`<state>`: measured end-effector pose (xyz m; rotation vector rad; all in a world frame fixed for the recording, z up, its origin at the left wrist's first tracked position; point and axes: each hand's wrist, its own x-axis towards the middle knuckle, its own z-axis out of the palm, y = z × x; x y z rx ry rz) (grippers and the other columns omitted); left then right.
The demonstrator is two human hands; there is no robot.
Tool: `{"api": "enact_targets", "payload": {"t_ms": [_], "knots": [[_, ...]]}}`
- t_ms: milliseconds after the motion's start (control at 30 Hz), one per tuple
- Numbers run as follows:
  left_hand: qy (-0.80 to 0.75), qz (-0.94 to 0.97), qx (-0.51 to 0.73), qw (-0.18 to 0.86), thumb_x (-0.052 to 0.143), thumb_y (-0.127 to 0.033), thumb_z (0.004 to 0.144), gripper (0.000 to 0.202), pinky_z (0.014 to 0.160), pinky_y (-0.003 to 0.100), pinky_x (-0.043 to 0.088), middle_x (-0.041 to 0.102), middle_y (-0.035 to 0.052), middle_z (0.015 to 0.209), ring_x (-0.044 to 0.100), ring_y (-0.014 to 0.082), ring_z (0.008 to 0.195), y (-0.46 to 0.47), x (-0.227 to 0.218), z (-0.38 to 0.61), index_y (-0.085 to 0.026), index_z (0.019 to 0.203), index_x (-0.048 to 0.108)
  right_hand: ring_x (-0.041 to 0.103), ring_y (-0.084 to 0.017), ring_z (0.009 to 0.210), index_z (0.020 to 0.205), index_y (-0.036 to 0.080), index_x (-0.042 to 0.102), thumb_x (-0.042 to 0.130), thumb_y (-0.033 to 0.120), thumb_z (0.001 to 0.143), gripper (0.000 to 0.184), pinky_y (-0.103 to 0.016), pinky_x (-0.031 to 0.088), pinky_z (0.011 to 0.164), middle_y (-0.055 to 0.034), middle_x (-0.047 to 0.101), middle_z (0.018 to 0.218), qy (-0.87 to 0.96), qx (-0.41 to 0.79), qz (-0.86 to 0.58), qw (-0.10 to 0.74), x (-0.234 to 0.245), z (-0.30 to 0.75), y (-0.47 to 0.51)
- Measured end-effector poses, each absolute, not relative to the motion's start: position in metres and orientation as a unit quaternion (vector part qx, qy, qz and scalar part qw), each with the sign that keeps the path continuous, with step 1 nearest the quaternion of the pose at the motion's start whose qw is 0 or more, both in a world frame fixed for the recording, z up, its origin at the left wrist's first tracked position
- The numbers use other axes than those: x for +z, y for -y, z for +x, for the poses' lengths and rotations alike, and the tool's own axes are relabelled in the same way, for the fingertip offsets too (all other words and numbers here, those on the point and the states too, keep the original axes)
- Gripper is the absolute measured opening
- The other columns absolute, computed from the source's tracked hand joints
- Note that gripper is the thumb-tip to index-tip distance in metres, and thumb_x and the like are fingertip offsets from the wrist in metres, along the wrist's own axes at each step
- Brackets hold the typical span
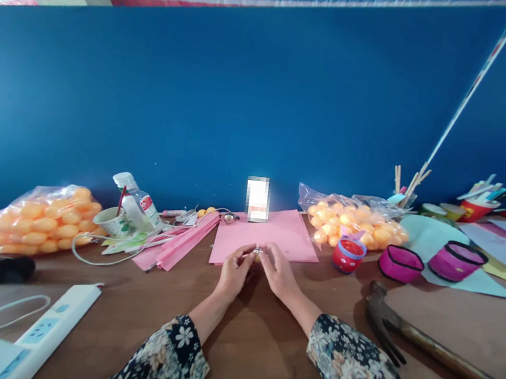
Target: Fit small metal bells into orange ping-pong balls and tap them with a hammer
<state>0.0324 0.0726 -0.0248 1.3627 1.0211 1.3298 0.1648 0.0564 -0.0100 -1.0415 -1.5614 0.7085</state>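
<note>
My left hand (234,269) and my right hand (277,271) meet over the near edge of a pink paper sheet (270,233) on the brown table (241,345). Both hands pinch a small object (258,252) between their fingertips; it looks orange with a metal bit, too small to name. Both wrists come out of dark floral sleeves.
Bags of orange balls lie at the left (44,219) and the right (353,221). Pink strips (179,242), a plastic bottle (136,201), a paper cup (111,221), a red cup (348,255), two magenta rings (401,263), a hammer (400,334) and a power strip (46,327) lie around.
</note>
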Motion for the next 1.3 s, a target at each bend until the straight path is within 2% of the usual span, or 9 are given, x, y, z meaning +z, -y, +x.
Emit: {"api": "enact_targets", "payload": {"t_ms": [467,633,733,1000,1300], "knots": [[-0.407,0.545,0.549,0.486,0.062,-0.031,0.072,0.033,0.087,0.038,0.046,0.065,0.0108,0.105,0.061,0.0230,0.097,-0.0722,-0.0237,0.0321,-0.016,0.100,0.062,0.059,-0.017,0.092,0.100,0.021,0.051,0.045,0.029,0.086,0.017,-0.032,0.047,0.083,-0.0043,0.062,0.097,0.662,0.313,-0.425,0.533,-0.0148,0.1653,-0.0587],[-0.386,0.534,0.556,0.506,0.060,-0.034,0.074,0.038,0.088,0.038,0.046,0.064,0.0118,0.107,0.061,0.0224,0.096,-0.0715,-0.0228,0.0328,-0.016,0.107,0.059,0.057,-0.019,0.103,0.114,0.021,0.046,0.047,0.030,0.085,0.030,-0.036,0.046,0.089,-0.0085,0.059,0.113,0.639,0.336,-0.424,0.547,-0.0201,0.1637,-0.0602],[-0.399,0.525,0.561,0.501,0.061,-0.035,0.073,0.041,0.088,0.039,0.046,0.063,0.0122,0.111,0.060,0.0230,0.097,-0.0728,-0.0243,0.0322,-0.016,0.109,0.059,0.055,-0.020,0.106,0.116,0.021,0.049,0.047,0.029,0.085,0.033,-0.036,0.046,0.091,-0.0090,0.058,0.117,0.658,0.326,-0.419,0.534,-0.0204,0.1641,-0.0595],[-0.400,0.528,0.557,0.501,0.061,-0.034,0.072,0.039,0.089,0.040,0.045,0.065,0.0111,0.108,0.061,0.0236,0.097,-0.0714,-0.0222,0.0320,-0.014,0.106,0.061,0.055,-0.020,0.108,0.115,0.020,0.055,0.046,0.028,0.085,0.032,-0.037,0.042,0.095,-0.0079,0.061,0.115,0.675,0.286,-0.435,0.524,-0.0192,0.1655,-0.0603],[-0.402,0.534,0.556,0.494,0.064,-0.031,0.070,0.033,0.088,0.039,0.045,0.068,0.0106,0.099,0.063,0.0223,0.092,-0.0734,-0.0232,0.0329,-0.014,0.098,0.064,0.059,-0.021,0.099,0.107,0.021,0.058,0.048,0.026,0.084,0.026,-0.037,0.046,0.090,-0.0060,0.065,0.106,0.673,0.294,-0.425,0.528,-0.0197,0.1672,-0.0612]]}}
